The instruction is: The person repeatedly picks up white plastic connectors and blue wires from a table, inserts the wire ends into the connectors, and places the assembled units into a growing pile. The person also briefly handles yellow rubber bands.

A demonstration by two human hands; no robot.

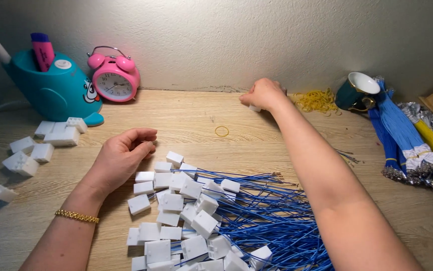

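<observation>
My right hand (263, 94) is stretched to the far edge of the wooden table, fingers closed around a small white plastic connector (254, 107) near the wall. My left hand (122, 155) rests loosely curled on the table, holding nothing, just left of a pile of white connectors (181, 211) joined to thin blue wires (271, 216). A gold bracelet (76, 216) sits on my left wrist. A single yellow rubber band (222, 131) lies between the two hands.
A teal whale-shaped pen holder (58, 90) and a pink alarm clock (114, 76) stand at the back left. Loose white connectors (30, 150) lie at left. Yellow rubber bands (318, 100), a teal cup (358, 90) and bundled blue wires (397, 135) lie at right.
</observation>
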